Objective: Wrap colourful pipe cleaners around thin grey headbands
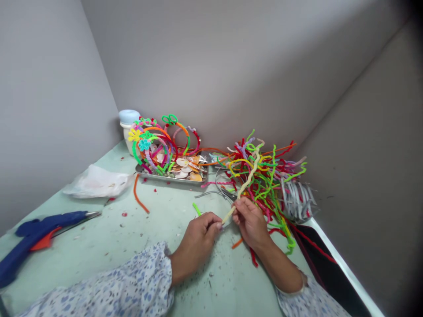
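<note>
A pale yellow pipe cleaner (248, 177) runs between my hands, its wavy far part rising over the colourful pile. My left hand (200, 235) pinches its near end between thumb and fingers. A little farther along, my right hand (251, 223) is closed on the same pipe cleaner. Just behind my right hand lies a heap of pipe cleaners (269, 169) in red, green, yellow, orange and pink. Dark-bladed scissors (228, 194) lie partly hidden under the heap. A short green piece (196, 209) rests near my left hand.
A metal tray (172, 179) holds paper shapes, with several wrapped headbands (158, 145) on it. Behind stands a white jar with a blue lid (129, 118). At left are a plastic bag (99, 182) and a blue glue gun (42, 226). Silver bands (299, 200) lie at right.
</note>
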Available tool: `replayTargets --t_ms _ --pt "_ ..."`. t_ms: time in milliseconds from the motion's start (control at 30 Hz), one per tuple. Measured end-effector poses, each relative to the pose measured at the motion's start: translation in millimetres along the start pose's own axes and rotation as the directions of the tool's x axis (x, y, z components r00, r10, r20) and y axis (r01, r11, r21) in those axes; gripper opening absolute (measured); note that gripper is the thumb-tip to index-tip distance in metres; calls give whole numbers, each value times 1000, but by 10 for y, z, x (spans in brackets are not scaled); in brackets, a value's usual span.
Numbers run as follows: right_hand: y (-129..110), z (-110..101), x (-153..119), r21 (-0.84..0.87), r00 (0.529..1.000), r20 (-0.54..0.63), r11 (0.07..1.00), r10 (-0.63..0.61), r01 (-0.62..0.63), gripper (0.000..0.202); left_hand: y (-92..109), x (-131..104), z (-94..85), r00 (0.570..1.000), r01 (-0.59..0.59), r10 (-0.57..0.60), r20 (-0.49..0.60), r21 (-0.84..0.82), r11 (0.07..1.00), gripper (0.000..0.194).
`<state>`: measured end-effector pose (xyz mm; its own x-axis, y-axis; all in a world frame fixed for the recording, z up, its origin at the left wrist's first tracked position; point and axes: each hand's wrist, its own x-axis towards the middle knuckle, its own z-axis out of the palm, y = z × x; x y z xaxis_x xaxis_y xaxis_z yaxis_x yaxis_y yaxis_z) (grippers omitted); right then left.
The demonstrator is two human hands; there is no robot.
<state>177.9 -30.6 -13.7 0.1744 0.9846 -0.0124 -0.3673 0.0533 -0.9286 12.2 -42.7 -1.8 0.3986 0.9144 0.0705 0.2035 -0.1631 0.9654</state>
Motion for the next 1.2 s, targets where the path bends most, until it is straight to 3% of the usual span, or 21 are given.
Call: replayTargets --t_ms 267,600,800,1000,1200 --pt "-29 -3 8 -25 998 -32 998 -50 49 27 -32 -5 30 997 73 -71 -41 36 997 18" --pt "-16 8 18 65 994 -97 997 -40 47 25 -20 -22 9 998 45 -39 -42 152 987 24" --pt "-8 21 6 82 991 -123 995 -48 58 23 10 -30 7 997 72 -70 -36 60 996 26" --pt "-29 10 7 84 994 -103 995 -38 46 21 10 -29 16 990 120 -106 89 -172 978 31" --pt "-18 4 -4 12 999 -40 1000 -27 28 25 21 -39 -6 995 43 -26 95 -178 983 28"
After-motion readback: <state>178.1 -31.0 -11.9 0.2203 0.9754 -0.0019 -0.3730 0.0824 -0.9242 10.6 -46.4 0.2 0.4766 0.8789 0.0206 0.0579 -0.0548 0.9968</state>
